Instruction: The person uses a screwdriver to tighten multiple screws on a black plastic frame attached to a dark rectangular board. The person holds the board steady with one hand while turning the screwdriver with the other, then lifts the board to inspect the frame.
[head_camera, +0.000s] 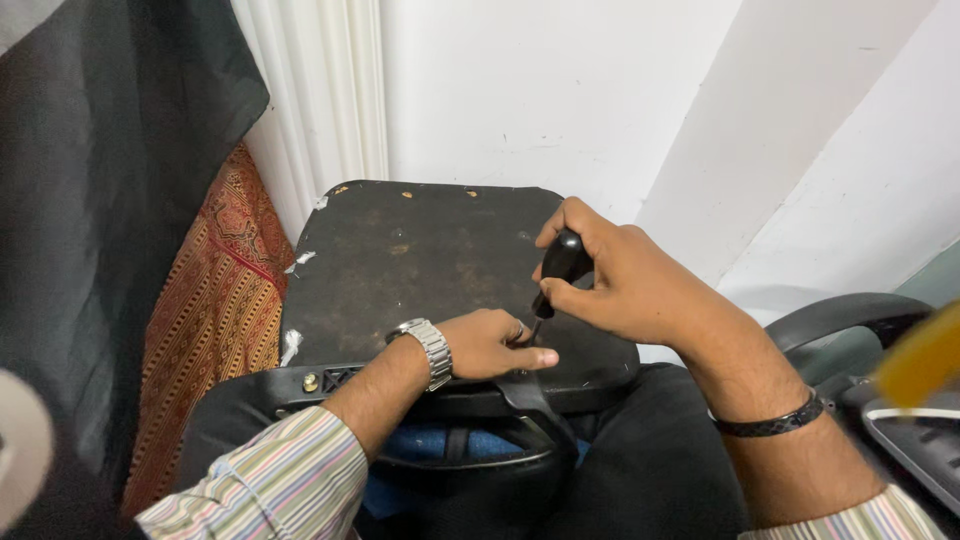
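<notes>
Black, scuffed and flat, the upturned seat base (420, 260) lay under both hands, its worn surface open beyond them up to the white wall (520, 90). The right hand (625, 280) was closed around a screwdriver (556, 275), its long axis tilted, tip down toward the left hand (490, 343). That hand was curled, fingertips pressed at the tip.

no packages, labels, signs, screens visible
</notes>
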